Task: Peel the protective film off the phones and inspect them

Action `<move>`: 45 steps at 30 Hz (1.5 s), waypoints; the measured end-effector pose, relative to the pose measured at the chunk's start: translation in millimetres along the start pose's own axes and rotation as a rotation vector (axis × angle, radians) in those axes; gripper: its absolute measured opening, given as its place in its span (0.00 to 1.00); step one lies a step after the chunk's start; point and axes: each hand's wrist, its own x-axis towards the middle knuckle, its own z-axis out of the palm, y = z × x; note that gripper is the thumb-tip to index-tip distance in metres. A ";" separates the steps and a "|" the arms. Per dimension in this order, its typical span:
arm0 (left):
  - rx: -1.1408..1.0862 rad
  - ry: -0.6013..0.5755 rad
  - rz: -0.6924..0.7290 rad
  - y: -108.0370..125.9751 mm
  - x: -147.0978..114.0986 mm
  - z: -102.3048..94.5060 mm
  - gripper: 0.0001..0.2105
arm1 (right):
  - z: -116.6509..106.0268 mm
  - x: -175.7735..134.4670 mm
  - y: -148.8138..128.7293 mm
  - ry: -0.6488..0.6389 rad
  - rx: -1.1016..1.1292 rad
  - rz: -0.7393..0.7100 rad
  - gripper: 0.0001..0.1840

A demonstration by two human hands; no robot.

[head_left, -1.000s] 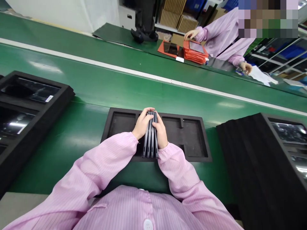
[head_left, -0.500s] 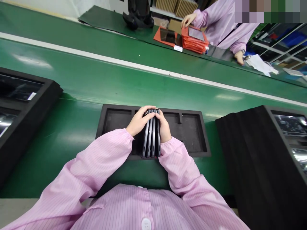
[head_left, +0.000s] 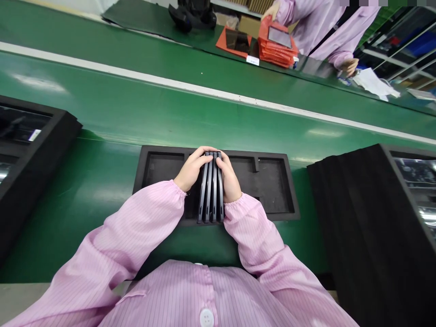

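Several slim dark phones (head_left: 211,190) stand on edge side by side, their near ends slightly fanned and showing small port slots. At their far ends, my left hand (head_left: 191,170) is closed round the left side, its thumb near the top edges. My right hand (head_left: 230,179) grips the same stack from the right, with the thumb also by the upper edges. Both hands and the phones are over a black foam tray (head_left: 272,188) with recessed compartments. The phones hide the tray's middle, and I cannot tell whether they rest on it.
On the right rises a tall stack of black foam trays (head_left: 344,204), with glossy items in the top one. Another black tray (head_left: 57,150) lies left. Across the green bench (head_left: 143,113), a co-worker's hand (head_left: 270,10) touches orange pouches (head_left: 275,52).
My hands and the phones have shifted slightly left in view, and the far ends of the phones sit more evenly. Across the bench, the co-worker's hands have moved.
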 end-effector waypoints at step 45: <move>0.088 -0.093 0.128 6.0 -5.2 -1.5 0.15 | 4.3 -0.1 -8.4 0.099 -0.024 -0.074 0.17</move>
